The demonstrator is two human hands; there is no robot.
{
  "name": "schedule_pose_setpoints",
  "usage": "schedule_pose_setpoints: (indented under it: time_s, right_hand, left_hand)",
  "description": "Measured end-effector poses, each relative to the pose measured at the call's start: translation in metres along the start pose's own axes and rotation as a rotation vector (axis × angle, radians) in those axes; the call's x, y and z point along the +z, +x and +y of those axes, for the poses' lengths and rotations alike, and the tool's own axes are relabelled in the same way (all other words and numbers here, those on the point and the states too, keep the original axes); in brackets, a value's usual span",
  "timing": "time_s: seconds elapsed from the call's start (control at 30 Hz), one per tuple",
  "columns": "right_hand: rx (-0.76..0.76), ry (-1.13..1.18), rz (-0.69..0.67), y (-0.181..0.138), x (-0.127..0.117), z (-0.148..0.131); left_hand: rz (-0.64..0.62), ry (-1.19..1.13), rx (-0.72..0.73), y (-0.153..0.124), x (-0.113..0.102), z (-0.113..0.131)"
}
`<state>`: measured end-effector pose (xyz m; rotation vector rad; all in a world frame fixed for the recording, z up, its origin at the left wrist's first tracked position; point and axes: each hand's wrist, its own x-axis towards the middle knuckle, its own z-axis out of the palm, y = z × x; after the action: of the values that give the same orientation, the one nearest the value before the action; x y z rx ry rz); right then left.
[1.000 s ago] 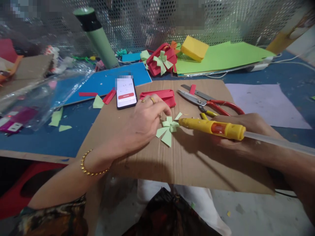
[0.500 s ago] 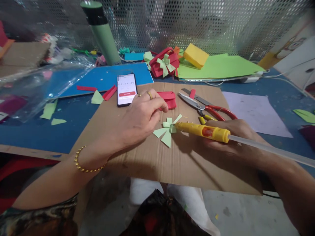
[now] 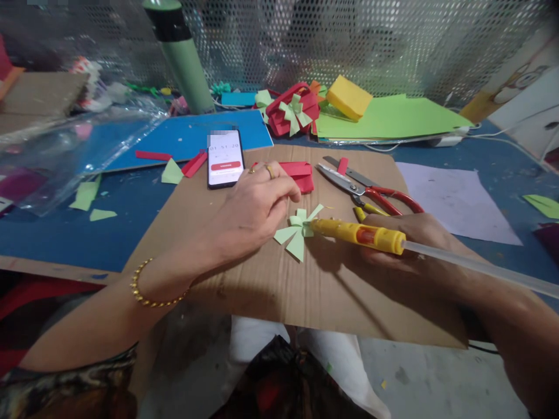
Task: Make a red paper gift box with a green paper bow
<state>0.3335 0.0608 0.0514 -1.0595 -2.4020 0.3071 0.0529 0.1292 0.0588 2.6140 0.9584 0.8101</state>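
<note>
A small light-green paper bow (image 3: 296, 234) lies on a brown cardboard sheet (image 3: 279, 291). My left hand (image 3: 253, 210) is curled, its fingertips pinching the bow's left side. My right hand (image 3: 414, 244) grips a yellow glue gun (image 3: 358, 233) with a clear glue stick trailing to the right. The gun's nozzle touches the bow's centre. A folded red paper piece (image 3: 301, 174) sits just behind my left hand.
Red-handled scissors (image 3: 371, 189) lie behind the glue gun. A phone (image 3: 225, 158) with a lit screen rests at the cardboard's far left corner. Green paper sheets (image 3: 393, 116), a red box with a green bow (image 3: 292, 110), a yellow box (image 3: 348, 96) and a green bottle (image 3: 183, 58) stand at the back.
My view has shifted slightly. Both hands stay on the bow and glue gun, the nozzle staying at the bow's centre.
</note>
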Motion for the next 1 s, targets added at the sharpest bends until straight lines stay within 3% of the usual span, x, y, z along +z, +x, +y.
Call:
schedule_pose_setpoints:
  time_s: [0.27,0.53,0.7,0.83,1.0]
  right_hand:
    - [0.015,0.000,0.011,-0.001,0.001,-0.002]
    - [0.184,0.092,-0.094,-0.006,-0.002,0.000]
    - [0.254,0.095,-0.087,-0.012,0.004,0.005]
    - [0.254,0.076,-0.063,-0.014,0.007,0.008]
    - [0.150,0.084,-0.051,-0.005,0.001,-0.001]
  left_hand:
    - [-0.005,-0.001,-0.007,0.000,0.001,0.001]
    - [-0.040,0.018,-0.006,0.000,-0.001,0.001]
    - [-0.058,0.010,-0.020,0.000,-0.002,0.001]
    - [-0.062,0.009,-0.028,0.001,-0.002,0.001]
    - [-0.062,0.007,-0.029,0.001,-0.002,0.001]
